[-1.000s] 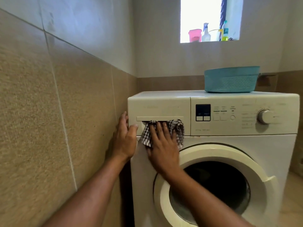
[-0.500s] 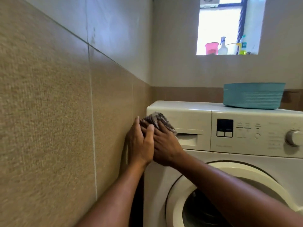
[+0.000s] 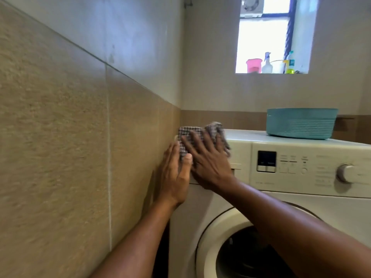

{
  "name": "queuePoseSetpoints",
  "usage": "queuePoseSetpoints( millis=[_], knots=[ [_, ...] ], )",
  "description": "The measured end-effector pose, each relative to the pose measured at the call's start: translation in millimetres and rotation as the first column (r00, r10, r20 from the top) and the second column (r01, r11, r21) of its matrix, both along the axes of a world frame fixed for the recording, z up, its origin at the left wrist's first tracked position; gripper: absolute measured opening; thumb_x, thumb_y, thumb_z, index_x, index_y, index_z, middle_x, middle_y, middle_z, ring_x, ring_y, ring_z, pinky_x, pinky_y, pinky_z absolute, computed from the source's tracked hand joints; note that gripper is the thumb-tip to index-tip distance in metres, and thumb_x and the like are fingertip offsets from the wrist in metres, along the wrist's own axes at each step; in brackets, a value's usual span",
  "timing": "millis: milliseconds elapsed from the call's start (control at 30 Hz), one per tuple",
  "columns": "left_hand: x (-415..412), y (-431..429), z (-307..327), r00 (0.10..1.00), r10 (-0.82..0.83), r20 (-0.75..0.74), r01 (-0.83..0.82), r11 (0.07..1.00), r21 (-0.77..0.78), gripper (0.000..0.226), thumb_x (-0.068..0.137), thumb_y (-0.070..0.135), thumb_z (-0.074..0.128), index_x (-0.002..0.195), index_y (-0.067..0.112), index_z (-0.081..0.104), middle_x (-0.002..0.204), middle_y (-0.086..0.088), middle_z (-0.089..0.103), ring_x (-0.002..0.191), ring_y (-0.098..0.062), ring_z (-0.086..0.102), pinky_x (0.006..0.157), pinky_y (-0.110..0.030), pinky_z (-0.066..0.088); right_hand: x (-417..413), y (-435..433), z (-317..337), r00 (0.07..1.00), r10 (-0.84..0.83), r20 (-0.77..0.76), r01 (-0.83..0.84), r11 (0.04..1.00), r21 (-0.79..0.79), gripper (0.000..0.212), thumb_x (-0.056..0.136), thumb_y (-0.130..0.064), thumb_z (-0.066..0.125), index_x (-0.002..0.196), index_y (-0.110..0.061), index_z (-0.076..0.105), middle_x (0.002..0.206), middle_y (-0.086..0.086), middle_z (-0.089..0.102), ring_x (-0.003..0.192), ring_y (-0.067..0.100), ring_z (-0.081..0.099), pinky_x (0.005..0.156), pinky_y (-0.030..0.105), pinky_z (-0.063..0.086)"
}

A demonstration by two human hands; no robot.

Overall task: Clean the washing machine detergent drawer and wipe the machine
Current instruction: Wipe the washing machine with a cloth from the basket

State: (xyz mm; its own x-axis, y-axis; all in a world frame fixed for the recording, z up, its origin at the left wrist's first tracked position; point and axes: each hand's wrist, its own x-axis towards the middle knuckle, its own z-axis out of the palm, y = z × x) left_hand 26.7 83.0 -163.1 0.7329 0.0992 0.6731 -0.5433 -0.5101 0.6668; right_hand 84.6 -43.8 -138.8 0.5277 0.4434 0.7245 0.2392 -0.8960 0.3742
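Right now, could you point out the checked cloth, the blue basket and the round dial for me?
checked cloth [image 3: 188, 131], head view, on the fold just above the fingertips.
blue basket [image 3: 301, 125], head view, on its front wall.
round dial [image 3: 346, 173], head view, on the middle of its face.

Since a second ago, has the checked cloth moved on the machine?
Yes. The cloth went up and left, from the drawer handle to the top left corner of the machine, farther from the display.
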Motion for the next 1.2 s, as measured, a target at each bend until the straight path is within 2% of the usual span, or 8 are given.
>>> queuePoseSetpoints(
  millis=[67,267,467,733,867,933,1067,1200],
  knots=[
    [4.4,0.7,0.4,0.999,0.012,0.030,-0.013,0.999,0.039,0.071,0.095,0.058,0.025,0.160,0.030,0.018,0.168,0.014,0.010,0.152,0.000,0.005,0.120,-0.022,0.002,4.0,-3.8,10.4,1.000,0.014,0.012,-0.012,0.992,-0.127,0.068,0.098,-0.057,0.024,0.158,-0.029,0.008,0.166,0.004,0.006,0.152,0.034,-0.003,0.119,0.059,-0.005],
    [-4.3,-7.4,-4.3,1.000,-0.009,-0.002,0.009,0.993,0.119,0.072,0.094,0.059,0.023,0.160,0.031,0.019,0.168,0.015,0.006,0.154,-0.003,0.000,0.127,-0.037,0.004,-26.7,-44.3,-73.8,0.986,-0.165,0.023,0.152,0.945,0.289,0.071,0.098,-0.053,0.035,0.158,-0.028,0.005,0.166,0.008,-0.007,0.151,0.035,-0.008,0.117,0.065,-0.001],
    [-3.4,-22.0,-15.4,0.996,0.008,0.089,-0.041,0.927,0.373,0.066,0.099,0.054,0.018,0.159,0.031,0.011,0.168,0.014,-0.003,0.152,-0.002,-0.012,0.127,-0.041,-0.001,-14.9,-28.7,-64.4,0.989,0.075,0.125,-0.076,0.997,-0.003,0.079,0.095,-0.050,0.048,0.158,-0.020,0.009,0.165,0.007,-0.006,0.152,0.031,0.000,0.119,0.059,0.006],
    [11.6,-22.5,-13.1,0.987,0.036,0.157,-0.094,0.920,0.381,0.070,0.096,0.060,0.011,0.160,0.032,0.012,0.168,0.015,-0.001,0.153,-0.002,-0.010,0.127,-0.044,0.000,-11.4,-87.0,12.0,0.980,-0.199,0.006,0.192,0.952,0.239,0.064,0.096,-0.060,0.027,0.153,-0.032,0.028,0.151,0.009,0.041,0.140,0.034,0.032,0.117,0.058,0.012],
    [4.5,-38.0,-7.4,0.987,0.053,0.152,-0.108,0.919,0.380,0.071,0.096,0.060,0.010,0.160,0.030,0.017,0.168,0.013,0.003,0.154,-0.003,-0.007,0.127,-0.041,-0.002,-31.8,-143.8,-21.2,0.969,-0.239,0.059,0.202,0.909,0.364,0.066,0.097,-0.052,0.028,0.158,-0.028,0.014,0.165,0.009,0.013,0.152,0.031,0.004,0.120,0.058,0.002],
    [4.3,-54.3,-1.8,0.992,0.067,0.104,-0.101,0.925,0.367,0.068,0.098,0.057,0.013,0.160,0.029,0.016,0.168,0.012,0.002,0.154,-0.004,-0.008,0.127,-0.039,-0.004,-37.2,-126.3,-56.0,0.988,-0.149,0.028,0.136,0.955,0.263,0.069,0.098,-0.050,0.032,0.158,-0.026,0.008,0.166,0.010,-0.002,0.152,0.032,-0.006,0.120,0.057,0.001],
    [6.1,-82.4,7.3,0.991,0.103,0.082,-0.130,0.865,0.485,0.063,0.102,0.052,0.017,0.160,0.028,0.011,0.169,0.011,-0.002,0.154,-0.007,-0.012,0.127,-0.041,-0.006,-38.6,-106.0,-101.0,0.999,-0.015,-0.040,0.016,0.999,0.029,0.082,0.095,-0.050,0.046,0.158,-0.027,-0.001,0.166,0.006,-0.005,0.152,0.030,-0.002,0.119,0.056,0.006],
    [16.3,-95.3,18.4,0.980,0.161,0.119,-0.200,0.835,0.512,0.061,0.107,0.046,0.025,0.161,0.024,0.009,0.170,0.006,0.000,0.155,-0.011,-0.009,0.127,-0.041,-0.005,-35.1,-103.3,-49.9,0.997,0.048,-0.061,-0.043,0.996,0.073,0.078,0.097,-0.053,0.035,0.158,-0.019,-0.001,0.165,0.009,-0.007,0.152,0.029,-0.006,0.122,0.052,0.000]
  ],
)
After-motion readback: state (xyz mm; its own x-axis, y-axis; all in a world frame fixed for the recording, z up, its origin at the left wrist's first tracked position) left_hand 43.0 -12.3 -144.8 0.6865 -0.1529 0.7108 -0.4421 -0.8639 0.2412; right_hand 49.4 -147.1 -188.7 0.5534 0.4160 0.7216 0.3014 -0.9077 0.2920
